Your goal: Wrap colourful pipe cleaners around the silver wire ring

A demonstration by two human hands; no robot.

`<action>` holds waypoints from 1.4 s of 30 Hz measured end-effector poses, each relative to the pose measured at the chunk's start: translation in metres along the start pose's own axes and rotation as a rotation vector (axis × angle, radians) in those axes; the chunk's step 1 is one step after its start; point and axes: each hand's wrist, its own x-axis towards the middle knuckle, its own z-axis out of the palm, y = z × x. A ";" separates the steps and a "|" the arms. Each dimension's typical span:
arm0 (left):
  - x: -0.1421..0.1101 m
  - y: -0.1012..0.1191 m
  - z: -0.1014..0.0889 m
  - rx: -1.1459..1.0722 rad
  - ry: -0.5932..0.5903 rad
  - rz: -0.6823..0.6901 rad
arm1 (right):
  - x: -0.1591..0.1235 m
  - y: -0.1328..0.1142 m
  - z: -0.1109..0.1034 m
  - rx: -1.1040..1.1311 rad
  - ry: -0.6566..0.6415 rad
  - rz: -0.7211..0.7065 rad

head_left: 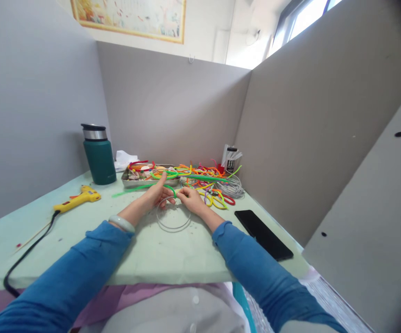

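A thin grey wire ring (pixel 173 228) hangs between my two hands, just above the table. A fuzzy green pipe cleaner (pixel 171 188) bends over the top of the ring, and its long end trails off to the left. My left hand (pixel 157 193) is closed around the pipe cleaner, thumb raised and fingers curled below. My right hand (pixel 191 200) pinches the top of the ring where the green strand meets it. The fingertips hide the exact contact there.
Behind my hands stand a metal tray (pixel 126 184) of small parts and a heap of coloured pipe cleaners (pixel 217 196). Coiled grey wire (pixel 233 188) lies at right, near a black phone (pixel 263 234). A yellow glue gun (pixel 78 199) and a green bottle (pixel 99 159) are left.
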 end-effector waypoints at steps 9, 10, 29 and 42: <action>-0.002 -0.011 0.005 0.421 0.005 0.304 | 0.000 -0.003 -0.001 -0.012 0.010 0.014; -0.003 -0.010 0.005 0.448 0.026 0.306 | 0.000 -0.003 -0.001 -0.011 0.012 0.016; 0.012 -0.015 0.002 0.657 0.159 0.397 | 0.001 -0.002 -0.001 -0.012 0.002 0.026; 0.011 -0.014 0.001 0.559 0.164 0.289 | 0.001 -0.002 0.000 -0.002 -0.019 -0.004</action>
